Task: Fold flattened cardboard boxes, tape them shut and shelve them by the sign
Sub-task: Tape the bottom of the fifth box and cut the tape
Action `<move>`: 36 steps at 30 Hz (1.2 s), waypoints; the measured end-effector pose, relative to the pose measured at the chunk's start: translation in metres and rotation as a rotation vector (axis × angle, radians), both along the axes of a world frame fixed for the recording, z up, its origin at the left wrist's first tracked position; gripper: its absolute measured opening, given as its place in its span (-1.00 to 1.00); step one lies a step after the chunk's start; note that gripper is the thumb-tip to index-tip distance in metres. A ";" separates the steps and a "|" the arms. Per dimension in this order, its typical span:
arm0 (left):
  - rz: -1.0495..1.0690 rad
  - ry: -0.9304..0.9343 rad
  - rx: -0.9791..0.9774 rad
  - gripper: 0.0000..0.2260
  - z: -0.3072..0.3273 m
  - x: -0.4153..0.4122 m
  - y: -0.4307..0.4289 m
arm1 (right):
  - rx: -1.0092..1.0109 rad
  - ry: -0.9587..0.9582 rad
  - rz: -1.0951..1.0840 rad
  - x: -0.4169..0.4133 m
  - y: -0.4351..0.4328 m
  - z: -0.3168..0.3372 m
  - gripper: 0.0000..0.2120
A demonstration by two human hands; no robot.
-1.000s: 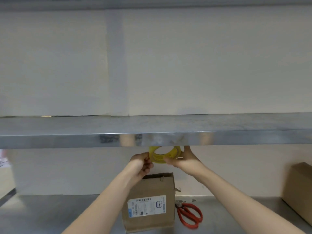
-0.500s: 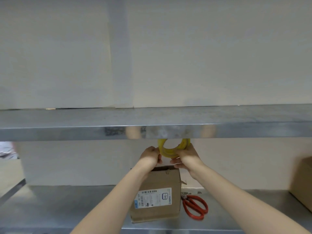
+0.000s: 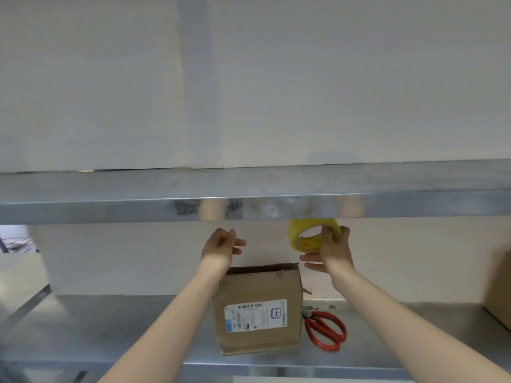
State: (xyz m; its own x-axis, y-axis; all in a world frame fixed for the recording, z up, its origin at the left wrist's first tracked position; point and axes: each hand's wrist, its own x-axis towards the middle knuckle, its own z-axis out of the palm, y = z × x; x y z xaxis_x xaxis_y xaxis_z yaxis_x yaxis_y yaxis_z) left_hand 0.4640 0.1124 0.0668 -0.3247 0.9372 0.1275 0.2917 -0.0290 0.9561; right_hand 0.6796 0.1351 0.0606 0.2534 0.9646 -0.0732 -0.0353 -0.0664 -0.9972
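cardboard box (image 3: pixel 260 284) | white label (image 3: pixel 255 316) | barcode, boxed "H" mark; small print illegible

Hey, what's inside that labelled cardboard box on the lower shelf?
The cardboard box looks open on top, showing only a dark strip under its rim; its front wall hides any contents.

Reflective metal shelf (image 3: pixel 110 208), matt cardboard box (image 3: pixel 257 288), glossy yellow tape (image 3: pixel 301 233)

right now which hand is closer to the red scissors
Right. The right hand, gripping the tape roll, is above the scissors; the left hand is farther left, above the box.
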 end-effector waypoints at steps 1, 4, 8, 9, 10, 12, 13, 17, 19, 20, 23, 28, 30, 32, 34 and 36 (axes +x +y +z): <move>-0.003 0.003 -0.006 -0.79 -0.002 -0.001 -0.001 | -0.022 0.048 -0.002 -0.002 0.001 -0.002 -0.82; 0.005 0.028 -0.025 -0.77 -0.009 -0.005 -0.005 | -0.125 0.167 -0.015 -0.006 0.003 -0.005 -0.75; -0.015 0.001 -0.083 -0.76 -0.022 -0.011 -0.010 | -0.191 0.235 -0.050 -0.010 0.003 -0.013 -0.80; -0.026 -0.033 -0.102 -0.77 -0.025 -0.011 -0.010 | -0.197 0.248 -0.059 -0.013 0.003 -0.016 -0.80; -0.033 -0.077 -0.115 -0.78 -0.028 -0.010 -0.010 | -0.198 0.237 -0.068 -0.015 0.003 -0.020 -0.80; -0.026 -0.153 -0.131 -0.79 -0.034 -0.010 -0.011 | -0.197 0.183 -0.075 -0.017 0.004 -0.025 -0.77; -0.018 -0.178 -0.138 -0.79 -0.036 -0.011 -0.011 | -0.192 0.162 -0.072 -0.016 0.004 -0.027 -0.76; 0.001 -0.201 -0.153 -0.78 -0.047 -0.013 -0.010 | -0.143 0.124 -0.018 -0.018 -0.001 -0.029 -0.81; 0.006 -0.210 -0.158 -0.79 -0.050 -0.013 -0.009 | -0.132 0.134 0.033 -0.024 -0.004 -0.029 -0.77; 0.011 -0.230 -0.164 -0.79 -0.051 -0.014 -0.008 | -0.135 0.137 0.063 -0.026 -0.005 -0.029 -0.75; 0.018 -0.310 -0.162 -0.81 -0.053 -0.019 -0.007 | -0.116 0.042 0.120 -0.029 -0.005 -0.034 -0.78; 0.083 -0.280 -0.111 -0.80 -0.056 -0.021 -0.013 | -0.012 -0.240 0.165 -0.029 -0.004 -0.036 -0.81; 0.143 -0.148 -0.097 -0.79 -0.059 -0.022 -0.014 | 0.012 -0.341 0.196 -0.031 -0.004 -0.034 -0.80; 0.188 -0.041 -0.084 -0.79 -0.060 -0.023 -0.014 | 0.034 -0.426 0.213 -0.033 -0.004 -0.034 -0.80; 0.221 0.019 -0.094 -0.78 -0.061 -0.025 -0.015 | 0.047 -0.497 0.221 -0.035 -0.004 -0.035 -0.82; 0.241 0.013 -0.127 -0.77 -0.060 -0.025 -0.014 | 0.048 -0.540 0.223 -0.037 -0.003 -0.034 -0.85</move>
